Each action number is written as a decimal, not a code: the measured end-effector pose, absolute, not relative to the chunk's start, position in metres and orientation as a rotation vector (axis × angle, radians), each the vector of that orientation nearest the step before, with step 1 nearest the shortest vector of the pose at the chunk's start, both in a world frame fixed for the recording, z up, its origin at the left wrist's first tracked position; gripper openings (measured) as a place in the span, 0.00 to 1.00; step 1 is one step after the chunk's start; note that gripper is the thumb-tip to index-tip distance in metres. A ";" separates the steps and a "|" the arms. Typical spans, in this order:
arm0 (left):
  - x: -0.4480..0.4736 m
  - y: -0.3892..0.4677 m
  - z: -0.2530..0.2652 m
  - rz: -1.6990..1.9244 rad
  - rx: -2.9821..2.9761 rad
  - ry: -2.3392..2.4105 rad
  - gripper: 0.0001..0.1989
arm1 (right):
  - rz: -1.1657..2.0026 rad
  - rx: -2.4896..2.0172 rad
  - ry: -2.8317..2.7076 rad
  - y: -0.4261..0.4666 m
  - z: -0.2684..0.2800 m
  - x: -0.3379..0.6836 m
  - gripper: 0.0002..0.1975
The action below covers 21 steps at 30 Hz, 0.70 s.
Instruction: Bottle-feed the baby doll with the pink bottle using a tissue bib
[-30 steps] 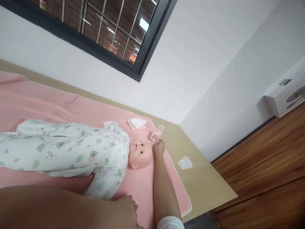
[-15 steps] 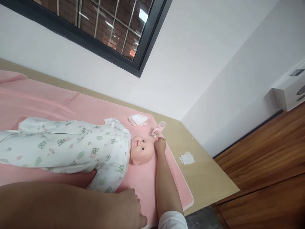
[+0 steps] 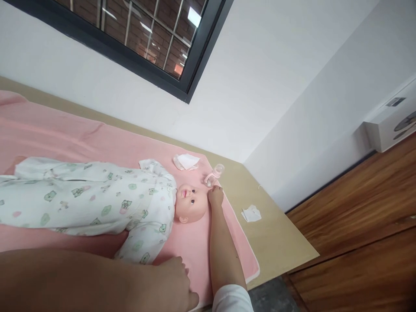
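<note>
A baby doll lies on its back on a pink blanket, dressed in a white sleepsuit with green and pink bear prints. My right hand rests as a closed fist on the blanket past the top of the doll's head. Just beyond its knuckles lies a small clear baby bottle with a pink collar and handle; whether they touch I cannot tell. In the foreground my left hand hangs over the blanket near the doll's sleeve, fingers curled in and thumb sticking out. No object shows in either hand.
A clear packet with white tissue lies on the blanket by the wall. Folded white tissue sits on the bare tabletop. A dark-framed window is set in the wall, and a wooden cabinet stands at the right.
The whole view has shifted slightly, so things appear a little further left and up. Both hands keep their places relative to the doll and bottle.
</note>
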State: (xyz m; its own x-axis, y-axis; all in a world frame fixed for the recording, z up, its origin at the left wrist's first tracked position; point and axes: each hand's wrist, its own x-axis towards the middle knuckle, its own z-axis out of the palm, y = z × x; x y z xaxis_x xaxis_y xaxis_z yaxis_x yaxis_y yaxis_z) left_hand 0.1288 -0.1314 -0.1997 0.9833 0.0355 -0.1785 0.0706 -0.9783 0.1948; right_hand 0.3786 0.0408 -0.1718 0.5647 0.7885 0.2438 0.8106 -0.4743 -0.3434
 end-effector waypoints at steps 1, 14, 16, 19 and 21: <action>0.130 -0.132 -0.201 -0.264 2.929 0.079 0.28 | -0.075 -2.380 -1.289 0.041 -0.172 0.379 0.23; 0.120 -0.130 -0.198 -0.106 2.971 0.096 0.27 | -0.086 -2.438 -1.339 0.041 -0.170 0.376 0.20; 0.118 -0.131 -0.196 -0.086 2.977 0.100 0.27 | -0.097 -2.440 -1.343 0.041 -0.170 0.376 0.21; 0.117 -0.132 -0.194 -0.065 2.977 0.106 0.26 | -0.116 -2.447 -1.335 0.042 -0.171 0.376 0.21; 0.117 -0.132 -0.194 -0.055 2.973 0.116 0.24 | -0.124 -2.453 -1.331 0.042 -0.171 0.377 0.21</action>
State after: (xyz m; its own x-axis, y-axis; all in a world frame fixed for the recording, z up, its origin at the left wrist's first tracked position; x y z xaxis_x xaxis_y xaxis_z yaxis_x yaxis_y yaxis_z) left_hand 0.1169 -0.1325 -0.1938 0.9963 0.0743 -0.0429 0.0803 -0.9833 0.1634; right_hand 0.3768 0.0423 -0.1713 0.5557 0.7966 0.2378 0.8268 -0.4996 -0.2583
